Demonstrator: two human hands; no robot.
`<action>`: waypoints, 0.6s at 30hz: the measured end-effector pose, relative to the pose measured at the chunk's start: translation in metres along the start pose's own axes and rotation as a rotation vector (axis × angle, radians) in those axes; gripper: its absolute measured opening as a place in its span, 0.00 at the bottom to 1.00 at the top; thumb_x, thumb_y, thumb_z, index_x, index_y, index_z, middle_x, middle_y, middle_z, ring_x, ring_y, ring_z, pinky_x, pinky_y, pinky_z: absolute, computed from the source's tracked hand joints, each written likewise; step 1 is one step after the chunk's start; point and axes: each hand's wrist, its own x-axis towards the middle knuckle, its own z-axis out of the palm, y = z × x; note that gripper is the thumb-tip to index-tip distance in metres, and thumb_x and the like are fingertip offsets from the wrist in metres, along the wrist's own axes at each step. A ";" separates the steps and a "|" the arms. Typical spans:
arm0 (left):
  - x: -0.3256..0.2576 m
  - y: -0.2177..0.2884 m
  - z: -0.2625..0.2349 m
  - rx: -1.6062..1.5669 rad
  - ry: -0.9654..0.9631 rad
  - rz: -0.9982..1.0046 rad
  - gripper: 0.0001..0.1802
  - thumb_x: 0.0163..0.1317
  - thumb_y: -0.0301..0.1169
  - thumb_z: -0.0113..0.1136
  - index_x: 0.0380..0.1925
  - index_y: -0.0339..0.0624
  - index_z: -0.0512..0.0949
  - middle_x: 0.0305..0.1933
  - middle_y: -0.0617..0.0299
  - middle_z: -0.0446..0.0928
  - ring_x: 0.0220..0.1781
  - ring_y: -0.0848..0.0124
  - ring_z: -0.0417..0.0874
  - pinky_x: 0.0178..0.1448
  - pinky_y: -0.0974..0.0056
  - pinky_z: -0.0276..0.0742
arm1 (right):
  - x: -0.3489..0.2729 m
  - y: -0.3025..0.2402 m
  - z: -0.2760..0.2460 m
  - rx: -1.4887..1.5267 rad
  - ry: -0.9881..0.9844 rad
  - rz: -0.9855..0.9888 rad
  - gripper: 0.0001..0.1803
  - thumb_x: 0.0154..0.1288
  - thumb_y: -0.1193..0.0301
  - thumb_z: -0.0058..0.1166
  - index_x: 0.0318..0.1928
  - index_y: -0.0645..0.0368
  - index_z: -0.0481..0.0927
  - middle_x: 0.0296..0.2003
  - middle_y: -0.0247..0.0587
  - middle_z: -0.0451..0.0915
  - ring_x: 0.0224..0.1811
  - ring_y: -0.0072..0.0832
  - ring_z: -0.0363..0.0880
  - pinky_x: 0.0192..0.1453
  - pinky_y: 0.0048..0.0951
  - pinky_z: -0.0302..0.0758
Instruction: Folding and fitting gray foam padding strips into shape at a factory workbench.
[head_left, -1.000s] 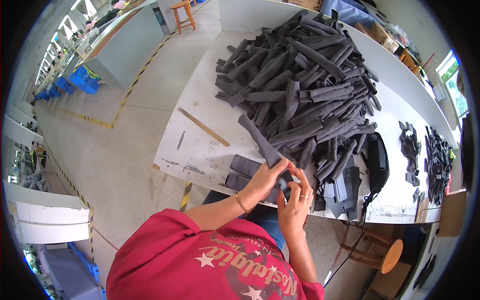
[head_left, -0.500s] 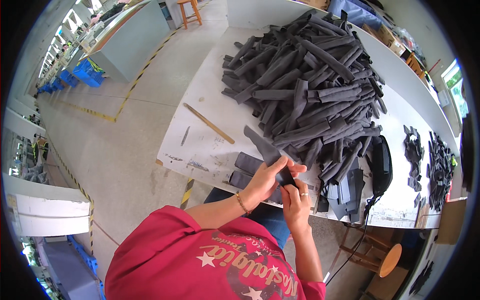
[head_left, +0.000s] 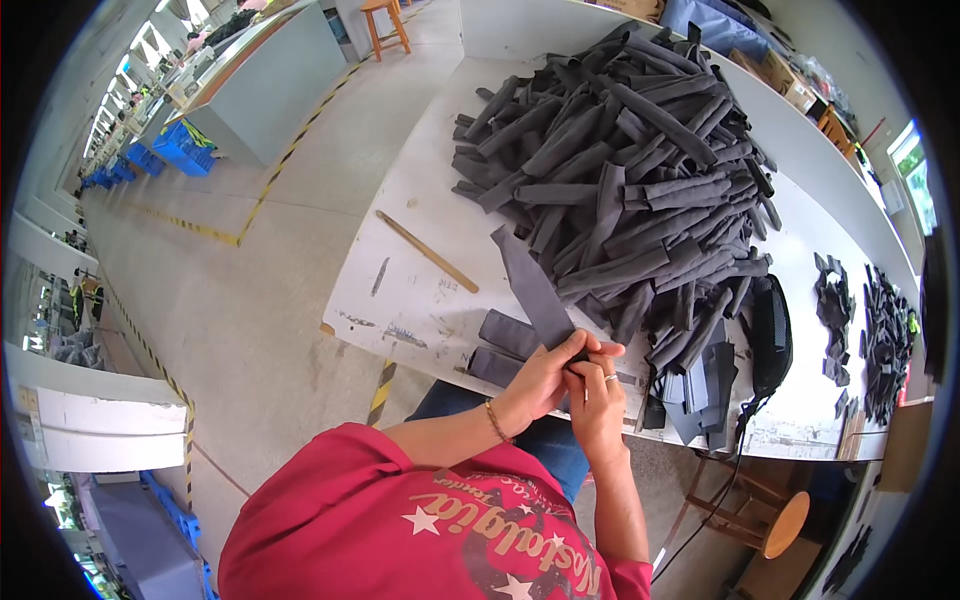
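Head view: grey strip gripped at its near end

L hand is clamped on the strip, thumb on top. R hand is right beside it, thumb & fingers together on the strip's near end, tho that end is mostly hidden by fingers. Free end runs fwd & a bit left of the grip, above the white table, its tip near a big pile of similar dk strips.

Just L of the grip: two folded strips, side by side, partly behind L hand. Farther fwd-left: a wooden stick, lying at a slant. R of the grip, nr the table edge: loose flat pieces, then a blk mesh-sided object w/ cord. Well off R & lower: a wooden stool.
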 end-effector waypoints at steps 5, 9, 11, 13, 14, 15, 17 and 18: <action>-0.001 0.006 -0.009 0.094 0.037 -0.018 0.15 0.74 0.41 0.49 0.42 0.40 0.76 0.55 0.46 0.79 0.52 0.65 0.80 0.58 0.59 0.76 | -0.003 -0.004 -0.008 0.088 -0.093 0.119 0.09 0.58 0.80 0.61 0.39 0.62 0.75 0.40 0.49 0.77 0.36 0.46 0.78 0.38 0.40 0.75; 0.006 0.041 0.000 0.159 0.095 0.175 0.18 0.72 0.40 0.53 0.51 0.37 0.76 0.47 0.50 0.82 0.49 0.63 0.82 0.56 0.59 0.76 | -0.010 0.002 -0.018 0.068 -0.121 0.066 0.10 0.57 0.80 0.63 0.37 0.62 0.76 0.38 0.48 0.77 0.35 0.46 0.78 0.37 0.40 0.75; 0.009 0.054 0.009 0.250 0.142 0.270 0.19 0.68 0.39 0.59 0.50 0.34 0.76 0.36 0.55 0.82 0.42 0.63 0.85 0.52 0.60 0.78 | -0.010 0.006 -0.018 0.012 -0.067 -0.040 0.11 0.55 0.79 0.64 0.37 0.62 0.76 0.37 0.46 0.76 0.35 0.45 0.78 0.34 0.41 0.76; 0.012 0.055 0.015 0.261 0.154 0.279 0.18 0.67 0.38 0.61 0.47 0.34 0.77 0.34 0.55 0.82 0.39 0.62 0.85 0.49 0.61 0.79 | -0.012 0.008 -0.020 0.005 -0.073 -0.047 0.12 0.54 0.79 0.65 0.37 0.61 0.76 0.36 0.46 0.75 0.34 0.44 0.77 0.33 0.41 0.75; 0.014 0.056 0.017 0.267 0.170 0.285 0.17 0.66 0.38 0.62 0.45 0.34 0.78 0.32 0.55 0.82 0.35 0.62 0.85 0.47 0.61 0.80 | -0.014 0.009 -0.020 -0.004 -0.084 -0.049 0.12 0.53 0.79 0.66 0.37 0.61 0.76 0.36 0.45 0.75 0.33 0.43 0.77 0.33 0.40 0.75; 0.015 0.058 0.018 0.269 0.165 0.285 0.17 0.66 0.38 0.62 0.45 0.34 0.78 0.32 0.55 0.82 0.35 0.62 0.85 0.47 0.61 0.80 | -0.016 0.009 -0.021 -0.006 -0.079 -0.050 0.12 0.53 0.79 0.66 0.37 0.61 0.76 0.36 0.45 0.75 0.33 0.43 0.77 0.33 0.40 0.75; 0.019 0.062 0.019 0.278 0.242 0.305 0.15 0.65 0.37 0.65 0.40 0.35 0.79 0.30 0.56 0.82 0.30 0.62 0.84 0.42 0.59 0.81 | -0.022 0.010 -0.023 -0.014 -0.065 -0.054 0.13 0.52 0.79 0.67 0.36 0.61 0.76 0.35 0.44 0.75 0.32 0.42 0.77 0.31 0.39 0.75; 0.019 0.061 0.020 0.278 0.242 0.303 0.15 0.65 0.37 0.65 0.40 0.35 0.79 0.30 0.56 0.82 0.30 0.62 0.84 0.42 0.59 0.81 | -0.023 0.010 -0.023 -0.014 -0.066 -0.053 0.13 0.52 0.79 0.67 0.36 0.61 0.76 0.35 0.44 0.75 0.32 0.42 0.77 0.31 0.39 0.75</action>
